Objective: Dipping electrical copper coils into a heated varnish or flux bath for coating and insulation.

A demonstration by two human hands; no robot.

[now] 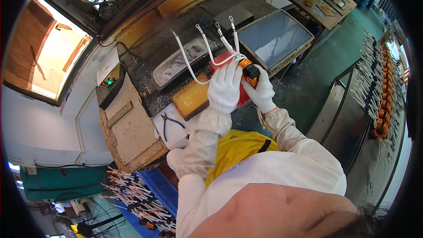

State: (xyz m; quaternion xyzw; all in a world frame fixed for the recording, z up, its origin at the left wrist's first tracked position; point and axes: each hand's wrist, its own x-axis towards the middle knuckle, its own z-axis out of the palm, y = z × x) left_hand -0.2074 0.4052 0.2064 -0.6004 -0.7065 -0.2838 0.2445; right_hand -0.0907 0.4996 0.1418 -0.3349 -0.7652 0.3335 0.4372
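Between my hands is a copper-wound coil (249, 74) with a black block on its side. Several white-sleeved leads (205, 44) fan out from it toward the far side of the bench, tipped with metal lugs. My left hand (224, 89), in a white glove, closes over the leads' base against the coil's left side. Gloved too, my right hand (261, 91) grips the coil's right side, thumb in front. Some lighter leads (261, 117) hang below the right hand. Beneath the coil is a red surface (243, 97), partly covered by the hands.
A crusted metal trough (162, 76), a yellow-filled tray (190, 98) and a liquid-filled tray (282, 35) sit on the bench. Pliers (165, 127) lie on white paper at left. A blue crate (161, 189) holds several coils. More coils (384, 101) line a rack at right.
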